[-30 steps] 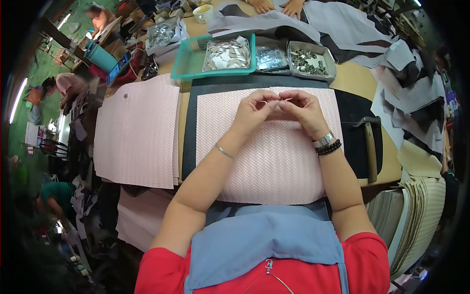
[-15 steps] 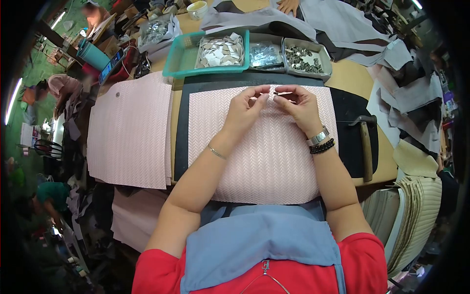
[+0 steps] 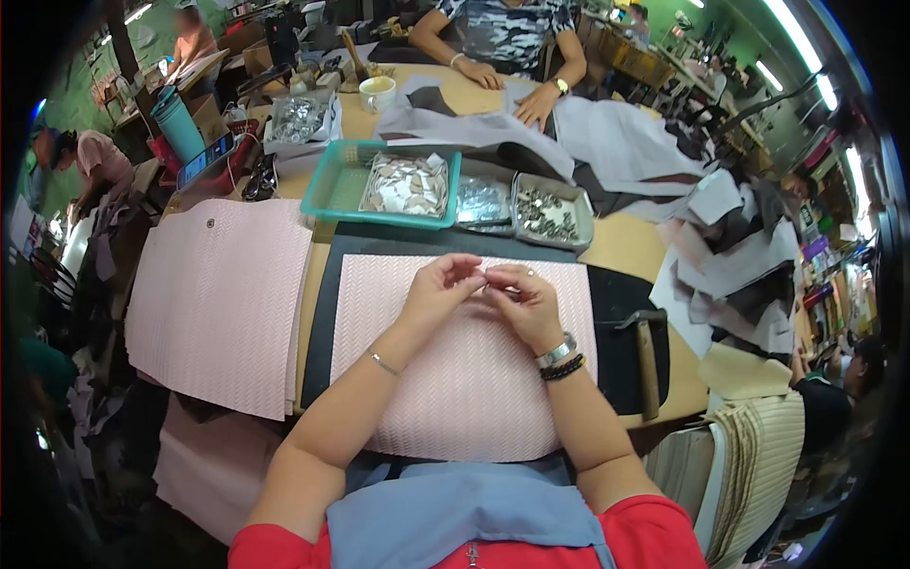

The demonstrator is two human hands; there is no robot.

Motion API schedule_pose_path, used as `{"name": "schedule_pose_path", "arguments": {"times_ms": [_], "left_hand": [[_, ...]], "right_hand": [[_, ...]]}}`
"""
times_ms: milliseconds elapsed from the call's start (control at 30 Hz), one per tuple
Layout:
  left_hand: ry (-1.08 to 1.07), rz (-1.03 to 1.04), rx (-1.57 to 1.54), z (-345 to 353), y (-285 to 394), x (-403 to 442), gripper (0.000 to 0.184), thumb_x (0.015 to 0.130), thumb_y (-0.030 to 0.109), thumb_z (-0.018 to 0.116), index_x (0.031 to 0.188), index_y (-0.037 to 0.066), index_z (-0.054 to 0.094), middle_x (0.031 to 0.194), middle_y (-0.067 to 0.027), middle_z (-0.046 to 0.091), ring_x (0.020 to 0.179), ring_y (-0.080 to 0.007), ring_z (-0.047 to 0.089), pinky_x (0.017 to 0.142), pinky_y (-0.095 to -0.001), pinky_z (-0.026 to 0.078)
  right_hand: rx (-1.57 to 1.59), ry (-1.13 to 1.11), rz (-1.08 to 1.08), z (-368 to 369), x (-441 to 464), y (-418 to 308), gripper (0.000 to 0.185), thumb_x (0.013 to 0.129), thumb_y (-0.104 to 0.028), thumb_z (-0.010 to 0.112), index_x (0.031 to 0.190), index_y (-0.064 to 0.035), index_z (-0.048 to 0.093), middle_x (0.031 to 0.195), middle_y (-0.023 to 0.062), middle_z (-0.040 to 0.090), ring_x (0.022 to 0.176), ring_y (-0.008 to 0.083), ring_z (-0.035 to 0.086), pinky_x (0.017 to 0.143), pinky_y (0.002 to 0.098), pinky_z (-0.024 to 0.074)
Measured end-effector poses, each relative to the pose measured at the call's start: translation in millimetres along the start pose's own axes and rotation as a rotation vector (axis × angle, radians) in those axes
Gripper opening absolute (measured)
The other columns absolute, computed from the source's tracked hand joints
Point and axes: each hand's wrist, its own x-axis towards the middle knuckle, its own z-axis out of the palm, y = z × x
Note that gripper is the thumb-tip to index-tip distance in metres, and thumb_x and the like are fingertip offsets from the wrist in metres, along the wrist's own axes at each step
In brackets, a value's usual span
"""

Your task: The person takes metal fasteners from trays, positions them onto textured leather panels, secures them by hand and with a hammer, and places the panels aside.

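Observation:
A pale pink sheet with a woven herringbone texture (image 3: pixel 464 398) lies before me on a dark mat (image 3: pixel 322 318). Over its upper part, my left hand (image 3: pixel 442 289) and my right hand (image 3: pixel 526 302) meet with thumbs and fingertips pinched together. Whatever sits between the fingertips is too small to make out. On the left rests a stack of similar pink sheets (image 3: pixel 223 303), with a small round metal piece (image 3: pixel 209 224) on top. To the right, a hammer with a wooden handle (image 3: pixel 647 370) lies on a black pad (image 3: pixel 616 289).
Behind the mat stand a teal tray (image 3: pixel 322 194) holding white pieces (image 3: pixel 406 185), a box of clear packets (image 3: pixel 483 201) and a box of small metal parts (image 3: pixel 548 211). Grey material (image 3: pixel 607 142) spreads across the far side, where another person's hands (image 3: pixel 538 104) rest.
The head view has tilted up, so the table sits lower and the person opposite shows more fully. My hands have drawn closer together, fingertips now touching.

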Motion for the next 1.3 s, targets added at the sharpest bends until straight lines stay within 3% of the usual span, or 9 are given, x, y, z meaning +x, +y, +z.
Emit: {"name": "schedule_pose_path", "arguments": {"times_ms": [467, 567, 667, 700, 733, 800, 933, 1067, 1300], "left_hand": [[-0.006, -0.037, -0.056, 0.7, 15.4, -3.6, 0.028, 0.088, -0.002, 0.069, 0.115, -0.001, 0.064, 0.098, -0.0076, 0.069, 0.087, -0.0081, 0.065, 0.077, -0.0195, 0.054], [-0.032, -0.053, -0.015, -5.8, 7.6, -0.2, 0.035, 0.088, 0.005, 0.07, 0.121, 0.002, 0.061, 0.1, -0.0081, 0.07, 0.091, -0.0147, 0.067, 0.083, -0.0278, 0.054], [0.03, 0.486, 0.992, -10.4, 24.4, -2.5, 0.046, 0.089, 0.02, 0.068, 0.132, 0.007, 0.054, 0.117, -0.0118, 0.066, 0.112, -0.0279, 0.061, 0.1, -0.0485, 0.046], [0.102, 0.388, 1.112, -6.1, 19.9, -6.7, 0.056, 0.09, 0.033, 0.063, 0.14, 0.013, 0.048, 0.137, -0.0128, 0.054, 0.132, -0.0339, 0.044, 0.11, -0.0635, 0.026], [0.129, 0.285, 1.247, -6.4, 14.6, -7.0, 0.055, 0.093, 0.034, 0.058, 0.143, 0.013, 0.045, 0.147, -0.0128, 0.046, 0.139, -0.0298, 0.037, 0.11, -0.0674, 0.021], [0.127, 0.3, 1.343, -14.3, 2.5, -5.7, 0.049, 0.093, 0.029, 0.058, 0.139, 0.012, 0.05, 0.14, -0.0127, 0.052, 0.134, -0.0301, 0.043, 0.11, -0.0658, 0.024], [0.163, 0.398, 1.338, -15.7, 8.2, 0.1, 0.036, 0.09, 0.025, 0.062, 0.124, 0.011, 0.063, 0.117, -0.0095, 0.063, 0.117, -0.0296, 0.055, 0.109, -0.0638, 0.027], [0.157, 0.365, 1.314, -10.1, 19.2, 5.5, 0.02, 0.087, 0.029, 0.067, 0.095, 0.012, 0.072, 0.099, -0.0065, 0.067, 0.105, -0.0272, 0.059, 0.106, -0.0597, 0.03], [0.091, 0.082, 0.892, -12.6, 23.4, 22.2, 0.02, 0.09, 0.03, 0.063, 0.093, 0.012, 0.072, 0.079, -0.0044, 0.071, 0.082, -0.0241, 0.066, 0.115, -0.0612, 0.012]], "right_hand": [[-0.161, 0.035, -0.174, 6.7, -3.3, -3.6, 0.026, 0.082, 0.009, 0.071, 0.107, -0.0004, 0.071, 0.109, 0.0117, 0.068, 0.097, 0.0156, 0.067, 0.08, 0.0252, 0.0583], [-0.177, 0.057, -0.148, 5.2, -0.9, -2.6, 0.023, 0.083, 0.006, 0.072, 0.105, -0.001, 0.072, 0.106, 0.0098, 0.068, 0.093, 0.0135, 0.067, 0.077, 0.0246, 0.0575], [-0.335, 0.116, -0.062, 3.6, 4.2, 0.8, 0.016, 0.086, -0.001, 0.072, 0.102, -0.003, 0.073, 0.099, 0.0043, 0.07, 0.08, 0.0068, 0.063, 0.065, 0.0204, 0.0521], [-0.189, 0.142, 0.039, 4.2, 5.6, 1.9, 0.019, 0.085, -0.004, 0.072, 0.104, -0.0032, 0.072, 0.096, 0.0041, 0.072, 0.081, 0.0092, 0.065, 0.064, 0.0224, 0.0521], [-0.18, 0.164, 0.188, 1.5, 7.7, 6.7, 0.022, 0.086, -0.003, 0.071, 0.108, -0.0034, 0.07, 0.092, 0.0029, 0.071, 0.077, 0.0082, 0.064, 0.065, 0.0222, 0.0525], [-0.003, 0.179, 0.216, 2.2, 12.1, 8.4, 0.019, 0.088, -0.003, 0.07, 0.107, -0.0012, 0.068, 0.092, 0.0036, 0.07, 0.074, 0.0061, 0.062, 0.064, 0.0199, 0.0511], [-0.042, 0.171, 0.226, -0.1, 16.8, 12.5, 0.016, 0.087, -0.004, 0.073, 0.102, -0.0005, 0.068, 0.092, 0.003, 0.07, 0.075, 0.0047, 0.061, 0.066, 0.0191, 0.0505], [-0.045, 0.177, 0.214, 2.0, 18.0, 12.5, 0.016, 0.088, -0.004, 0.072, 0.102, 0.0005, 0.068, 0.09, 0.002, 0.069, 0.074, 0.0044, 0.061, 0.065, 0.0193, 0.0506], [-0.088, 0.131, 0.229, -4.6, 15.5, 10.9, 0.016, 0.086, -0.004, 0.074, 0.101, 0.0009, 0.069, 0.095, 0.0043, 0.071, 0.077, 0.0057, 0.062, 0.069, 0.0203, 0.0517]]}}
